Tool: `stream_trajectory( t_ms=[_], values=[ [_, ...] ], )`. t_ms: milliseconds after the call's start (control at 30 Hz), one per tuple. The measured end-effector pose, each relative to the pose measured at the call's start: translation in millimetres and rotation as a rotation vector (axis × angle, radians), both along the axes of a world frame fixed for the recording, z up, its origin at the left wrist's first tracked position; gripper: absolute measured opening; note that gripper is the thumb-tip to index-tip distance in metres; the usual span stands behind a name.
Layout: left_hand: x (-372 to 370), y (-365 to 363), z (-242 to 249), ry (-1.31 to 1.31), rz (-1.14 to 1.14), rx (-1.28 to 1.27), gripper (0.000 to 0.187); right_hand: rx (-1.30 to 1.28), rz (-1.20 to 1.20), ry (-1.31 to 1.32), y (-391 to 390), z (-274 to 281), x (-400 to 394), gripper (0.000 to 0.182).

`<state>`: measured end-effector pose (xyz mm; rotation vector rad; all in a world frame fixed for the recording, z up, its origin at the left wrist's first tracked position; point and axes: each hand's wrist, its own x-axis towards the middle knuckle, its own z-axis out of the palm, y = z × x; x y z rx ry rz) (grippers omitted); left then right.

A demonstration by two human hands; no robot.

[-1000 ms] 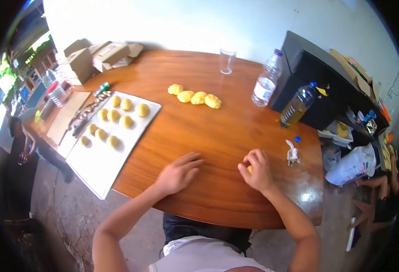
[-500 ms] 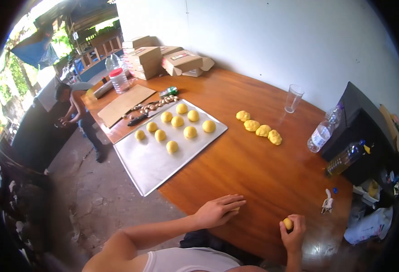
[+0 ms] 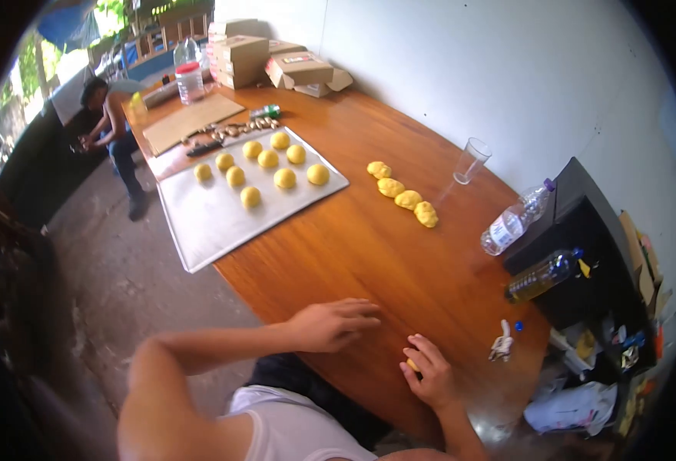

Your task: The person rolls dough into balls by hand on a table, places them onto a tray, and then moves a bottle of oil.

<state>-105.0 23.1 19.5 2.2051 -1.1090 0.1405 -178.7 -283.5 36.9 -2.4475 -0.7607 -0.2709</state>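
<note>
My right hand (image 3: 429,373) rests near the front edge of the wooden table (image 3: 369,246), its fingers curled around a small yellow dough ball (image 3: 412,364). My left hand (image 3: 330,323) lies flat on the wood just to its left, palm down, fingers together, nothing visible under it. Farther out, a metal baking tray (image 3: 207,223) carries several round yellow dough balls (image 3: 284,178) at its far end. A row of rough yellow dough lumps (image 3: 402,194) lies on the bare wood to the right of the tray.
An empty glass (image 3: 470,160), a water bottle (image 3: 513,221) and an oil bottle (image 3: 541,273) stand along the right. A key bunch (image 3: 500,346) lies near my right hand. Cardboard boxes (image 3: 301,71), a board and utensils sit at the far end. A person (image 3: 107,123) sits beyond the table.
The view has swung, bringing the table nearer. My right hand has lowered the dough ball onto the wood, closer to my left hand, which stays flat on the table.
</note>
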Motion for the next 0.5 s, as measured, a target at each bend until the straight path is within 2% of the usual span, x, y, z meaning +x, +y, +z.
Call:
stream_trajectory(
  t_ms=[33,100,200,267,300,400,500],
  values=[
    [-5,10,5,0.004,0.052,0.0,0.05,-0.021,0.002,0.011,-9,0,2,0.026],
    [0,19,7,0.002,0.107,0.006,0.052,0.093,0.026,-0.029,-15,-5,10,0.024],
    [26,-5,12,0.091,0.163,0.042,0.05,0.069,-0.014,-0.058,-6,-4,16,0.023],
    [53,-41,5,-0.08,0.262,0.105,0.047,0.099,-0.014,-0.037,-8,-5,14,0.023],
    [55,-60,6,-0.083,0.218,0.11,0.047,0.118,0.011,-0.045,-10,-4,14,0.023],
    [22,-91,10,-0.062,0.166,0.045,0.043,0.145,0.018,-0.027,-13,-4,13,0.024],
    [-39,-62,15,-0.055,0.203,0.092,0.043,0.159,0.003,-0.008,-19,-6,11,0.025]
  ],
)
